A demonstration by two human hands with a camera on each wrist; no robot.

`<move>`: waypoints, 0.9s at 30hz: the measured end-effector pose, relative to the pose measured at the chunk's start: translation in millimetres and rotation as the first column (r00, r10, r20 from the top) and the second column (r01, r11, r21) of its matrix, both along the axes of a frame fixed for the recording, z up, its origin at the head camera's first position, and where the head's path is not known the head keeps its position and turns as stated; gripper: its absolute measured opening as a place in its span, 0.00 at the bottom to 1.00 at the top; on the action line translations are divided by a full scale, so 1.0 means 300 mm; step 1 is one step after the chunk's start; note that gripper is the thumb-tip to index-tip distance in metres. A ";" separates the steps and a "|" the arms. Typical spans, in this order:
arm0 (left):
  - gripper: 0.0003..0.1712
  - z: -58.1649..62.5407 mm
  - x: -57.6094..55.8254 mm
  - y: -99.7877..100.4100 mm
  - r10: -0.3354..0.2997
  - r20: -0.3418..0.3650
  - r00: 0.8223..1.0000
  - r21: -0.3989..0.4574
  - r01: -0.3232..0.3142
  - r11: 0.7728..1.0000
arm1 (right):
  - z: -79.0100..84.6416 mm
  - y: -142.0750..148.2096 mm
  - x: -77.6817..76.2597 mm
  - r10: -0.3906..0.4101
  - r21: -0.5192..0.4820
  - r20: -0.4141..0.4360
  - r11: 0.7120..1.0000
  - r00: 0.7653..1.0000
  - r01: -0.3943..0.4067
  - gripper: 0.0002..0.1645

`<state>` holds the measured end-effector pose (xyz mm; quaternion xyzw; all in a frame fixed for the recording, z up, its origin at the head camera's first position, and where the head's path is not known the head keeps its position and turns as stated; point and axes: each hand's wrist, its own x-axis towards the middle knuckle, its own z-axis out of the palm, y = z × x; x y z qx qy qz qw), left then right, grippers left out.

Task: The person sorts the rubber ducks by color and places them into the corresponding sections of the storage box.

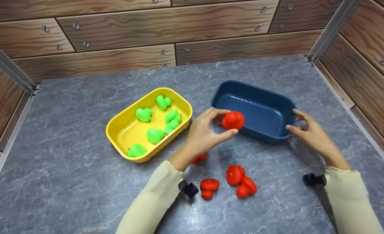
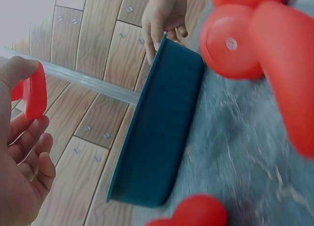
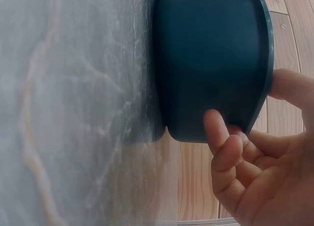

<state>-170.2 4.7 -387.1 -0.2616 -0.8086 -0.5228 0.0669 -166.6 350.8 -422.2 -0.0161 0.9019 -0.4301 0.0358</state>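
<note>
In the head view my left hand (image 1: 204,131) pinches a red rubber duck (image 1: 233,120) between thumb and fingers, above the near left side of a dark blue bin (image 1: 253,132). The left wrist view shows the same duck (image 2: 36,91) held off the table. My right hand (image 1: 314,139) holds the bin's right end, thumb and forefinger at the rim. In the right wrist view other fingers (image 3: 216,130) are curled by the bin's outer wall. The bin's visible floor is bare. More red ducks (image 1: 209,184) lie on the table near the left forearm, one partly hidden behind the wrist.
A yellow bin (image 1: 116,144) with several green ducks (image 1: 144,114) stands left of the blue one. Wood-patterned panels (image 1: 166,27) wall the grey marbled table (image 1: 65,182) at the back and sides. Each wrist wears a small black camera (image 1: 188,188).
</note>
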 end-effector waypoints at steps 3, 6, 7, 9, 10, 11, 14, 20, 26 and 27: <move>0.27 0.008 -0.005 0.030 0.017 -0.015 1.000 -0.011 -0.017 1.000 | 0.001 -0.002 0.001 0.002 -0.004 -0.006 1.000 1.000 -0.002 0.42; 0.28 0.012 -0.010 0.058 0.049 -0.010 0.999 -0.023 -0.049 0.999 | 0.002 -0.004 0.000 0.002 -0.006 -0.009 1.000 1.000 -0.002 0.42; 0.28 0.014 -0.012 0.066 0.062 -0.005 0.998 -0.031 -0.062 0.998 | 0.001 -0.004 -0.001 0.003 -0.006 -0.011 1.000 1.000 -0.003 0.42; 0.29 0.016 -0.017 0.080 0.083 0.003 0.997 -0.041 -0.083 0.996 | 0.003 -0.005 -0.001 0.002 -0.004 -0.004 1.000 1.000 -0.002 0.42; 0.29 0.016 -0.020 0.086 0.093 0.009 0.996 -0.043 -0.093 0.995 | 0.003 -0.005 0.000 0.001 -0.003 0.000 1.000 1.000 -0.001 0.42; 0.29 0.017 -0.023 0.091 0.104 0.011 0.994 -0.049 -0.104 0.993 | 0.003 -0.005 -0.001 0.001 -0.003 0.003 1.000 1.000 -0.001 0.42; 0.29 0.014 -0.035 0.107 0.132 0.013 0.991 -0.060 -0.131 0.990 | 0.004 -0.005 0.000 0.000 -0.001 0.014 1.000 1.000 0.000 0.42; 0.29 0.004 -0.059 0.137 0.176 0.025 0.984 -0.086 -0.173 0.981 | 0.001 -0.004 -0.001 -0.006 0.006 0.005 1.000 1.000 0.006 0.42; 0.28 -0.009 -0.083 0.171 0.220 0.094 0.971 -0.156 -0.204 0.967 | 0.004 -0.003 0.000 -0.005 0.001 -0.003 1.000 1.000 0.005 0.42; 0.28 -0.011 -0.087 0.177 0.223 0.103 0.969 -0.168 -0.204 0.964 | 0.004 -0.003 0.000 -0.004 0.001 -0.004 1.000 1.000 0.004 0.42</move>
